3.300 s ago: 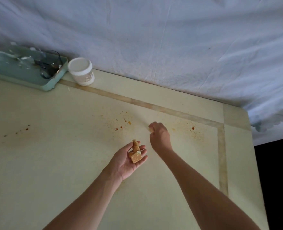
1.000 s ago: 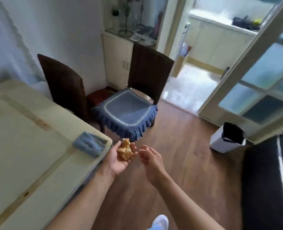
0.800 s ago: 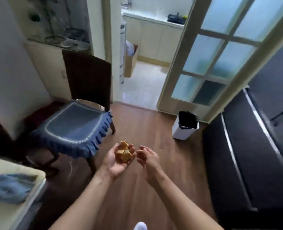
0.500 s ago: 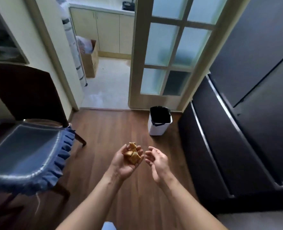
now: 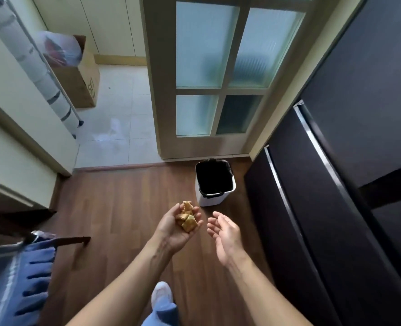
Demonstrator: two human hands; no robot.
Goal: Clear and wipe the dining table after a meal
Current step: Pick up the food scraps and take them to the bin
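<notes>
Several golden-brown food scraps (image 5: pixel 186 218) lie in the cupped palm of my left hand (image 5: pixel 174 228), held palm up over the wooden floor. My right hand (image 5: pixel 225 234) hovers just to the right of it, fingers spread and empty. A white trash bin (image 5: pixel 216 197) with a black liner stands open on the floor a short way ahead, slightly right of both hands. The dining table is out of view.
A chair with a blue ruffled cushion (image 5: pixel 18 278) is at the lower left. A dark cabinet (image 5: pixel 336 208) runs along the right. A glass-paned door (image 5: pixel 213 74) stands behind the bin; a cardboard box (image 5: pixel 79 78) sits on the tiled floor beyond.
The view has swung from the stained table to the floor and doorway. I have walked closer to the bin, still carrying the scraps in my left hand, the right hand beside it.
</notes>
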